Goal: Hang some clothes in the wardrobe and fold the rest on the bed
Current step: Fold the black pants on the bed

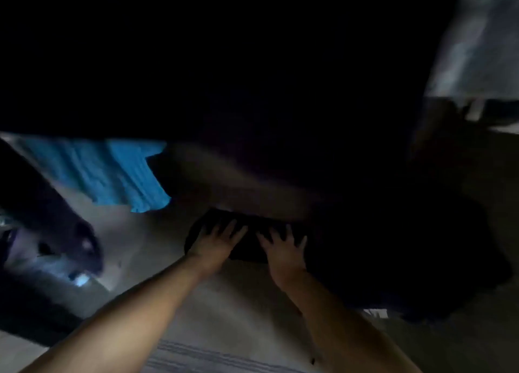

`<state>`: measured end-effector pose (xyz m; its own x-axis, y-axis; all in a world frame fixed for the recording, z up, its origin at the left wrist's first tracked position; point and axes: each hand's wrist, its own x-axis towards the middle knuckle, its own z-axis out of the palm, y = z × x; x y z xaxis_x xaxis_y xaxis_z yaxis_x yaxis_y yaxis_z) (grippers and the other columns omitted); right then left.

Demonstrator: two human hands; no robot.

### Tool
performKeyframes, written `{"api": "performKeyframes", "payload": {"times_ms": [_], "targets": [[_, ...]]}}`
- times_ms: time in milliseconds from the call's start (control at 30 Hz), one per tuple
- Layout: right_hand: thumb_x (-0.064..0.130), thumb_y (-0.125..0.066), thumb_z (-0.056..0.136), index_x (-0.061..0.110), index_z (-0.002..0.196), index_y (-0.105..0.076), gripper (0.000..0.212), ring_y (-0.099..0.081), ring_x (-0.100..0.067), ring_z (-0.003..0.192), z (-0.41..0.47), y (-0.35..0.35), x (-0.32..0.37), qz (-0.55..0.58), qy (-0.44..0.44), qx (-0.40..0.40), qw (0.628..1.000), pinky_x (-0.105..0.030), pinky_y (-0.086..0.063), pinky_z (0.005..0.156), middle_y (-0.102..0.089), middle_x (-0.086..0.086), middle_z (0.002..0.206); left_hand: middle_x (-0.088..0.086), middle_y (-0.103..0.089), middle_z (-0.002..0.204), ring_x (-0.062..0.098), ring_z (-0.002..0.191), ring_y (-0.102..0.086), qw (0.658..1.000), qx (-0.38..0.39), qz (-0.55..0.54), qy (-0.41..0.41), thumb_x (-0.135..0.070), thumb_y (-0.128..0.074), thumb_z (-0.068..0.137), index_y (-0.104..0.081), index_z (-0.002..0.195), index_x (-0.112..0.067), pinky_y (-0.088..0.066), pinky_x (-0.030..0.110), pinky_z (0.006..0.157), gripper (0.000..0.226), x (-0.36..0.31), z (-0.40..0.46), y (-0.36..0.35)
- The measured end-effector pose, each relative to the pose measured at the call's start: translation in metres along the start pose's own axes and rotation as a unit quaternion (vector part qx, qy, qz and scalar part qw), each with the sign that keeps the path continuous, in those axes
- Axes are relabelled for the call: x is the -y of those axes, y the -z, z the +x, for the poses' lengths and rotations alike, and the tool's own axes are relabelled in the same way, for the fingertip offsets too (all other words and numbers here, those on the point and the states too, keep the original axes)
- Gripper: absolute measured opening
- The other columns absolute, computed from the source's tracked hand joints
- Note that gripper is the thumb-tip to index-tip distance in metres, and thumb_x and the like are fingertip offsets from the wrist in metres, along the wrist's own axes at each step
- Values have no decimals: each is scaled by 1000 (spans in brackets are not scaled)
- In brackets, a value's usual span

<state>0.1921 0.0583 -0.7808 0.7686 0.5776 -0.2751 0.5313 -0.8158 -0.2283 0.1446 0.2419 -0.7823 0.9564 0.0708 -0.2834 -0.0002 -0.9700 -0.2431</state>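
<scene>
Your left hand and right hand flat, fingers spread, pressing a dark folded garment on the pale bed sheet, a bright blue cloth nearby, scene dim and blurred

Very dim, underexposed frame. Upper half near solid black, no detail. Weak light falls on the lower middle and the forearms; a pale patch at top right is smeared. Strong motion blur throughout, edges soft everywhere. Blue cloth is the only saturated colour. Wide-angle bending at the borders. Dark items at right merge into shadow.
</scene>
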Motion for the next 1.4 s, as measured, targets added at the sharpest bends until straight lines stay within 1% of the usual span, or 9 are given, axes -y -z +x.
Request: {"api": "performKeyframes", "payload": {"times_ms": [100,233,300,467,600,833,1033,1200,1400], "targets": [[5,-49,93,32,154,-2,82,12,-47,143,33,-51,-13,-70,-43,-30,996,-74,5,105,0,-5,162,7,11,161,35,147,4,998,31,2,46,-23,-50,94,18,150,-31,-9,59,113,89,-21,32,-51],[13,-52,92,30,153,8,87,24,-52,137,36,-118,-26,-138,-34,10,990,-75,24,91,18,-9,159,3,26,157,32,145,18,988,107,-59,91,-16,-48,96,25,146,-34,-10,60,114,91,-59,43,-124],[13,-50,92,30,152,13,89,29,-52,135,39,-128,-32,-143,-22,4,989,-73,29,87,26,-10,157,2,34,154,31,143,25,985,101,-92,102,-10,-50,93,28,144,-35,-9,60,115,97,-64,47,-135],[11,-56,87,30,151,17,99,33,-50,133,41,-123,-32,-141,-27,90,985,-74,23,96,35,-10,153,-1,35,153,27,143,26,973,186,-121,64,-6,-54,89,24,146,-40,-10,63,113,102,-55,50,-120],[25,-48,96,32,153,7,80,24,-43,141,32,-96,-26,-68,-12,125,990,-68,14,107,22,-7,159,1,27,157,27,146,19,961,232,-147,33,-23,-56,92,16,150,-37,-9,62,114,93,-49,33,-88],[21,-39,98,27,154,5,71,19,-35,145,-106,-26,-14,-12,-59,194,979,-64,8,111,14,-5,161,4,11,161,21,148,6,952,270,-137,-48,-24,-39,100,11,153,-26,-9,50,117,73,-96,-79,7],[20,-38,99,27,154,2,69,13,-31,147,-208,68,-18,53,-148,228,961,-64,3,113,7,-6,162,5,-11,161,20,148,-9,937,275,-173,-131,-21,-41,97,0,154,-24,-15,43,118,70,-143,-146,136],[24,-38,100,26,154,-2,66,5,-31,148,-290,153,3,78,-198,218,952,-62,-4,115,-1,-6,162,6,-24,156,26,141,-26,935,259,-158,-181,-19,-43,94,-7,154,-25,-28,39,111,70,-150,-208,231],[20,-38,99,25,154,-7,63,-6,-28,148,-382,261,28,93,-272,165,943,-53,-16,116,-9,-5,161,9,-23,155,30,140,-27,938,227,-135,-224,-22,-41,95,-6,153,-27,-33,41,105,69,-140,-260,338]]}}
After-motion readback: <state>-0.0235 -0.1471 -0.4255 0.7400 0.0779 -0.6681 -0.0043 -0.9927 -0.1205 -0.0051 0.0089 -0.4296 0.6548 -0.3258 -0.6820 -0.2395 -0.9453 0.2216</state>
